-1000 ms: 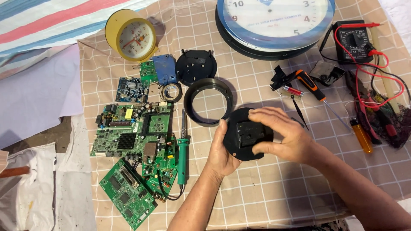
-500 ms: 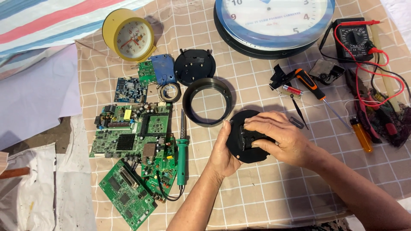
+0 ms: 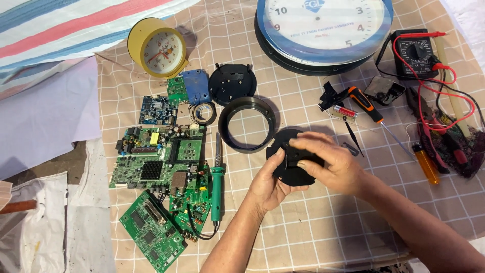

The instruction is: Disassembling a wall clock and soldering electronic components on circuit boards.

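Head view: right hand [image 3: 328, 162] and left hand [image 3: 270, 182] clamp black disc [image 3: 290, 174], mostly covered. Black ring [image 3: 247, 125] just beside; soldering iron [image 3: 217, 187] near.

Bright, even daylight covers the whole scene, and the picture is sharp from edge to edge. Short, soft shadows lie just beside the yellow alarm clock [image 3: 155, 48] and the black ring [image 3: 247, 124]. Pale glare washes the wall clock [image 3: 323, 28] glass.
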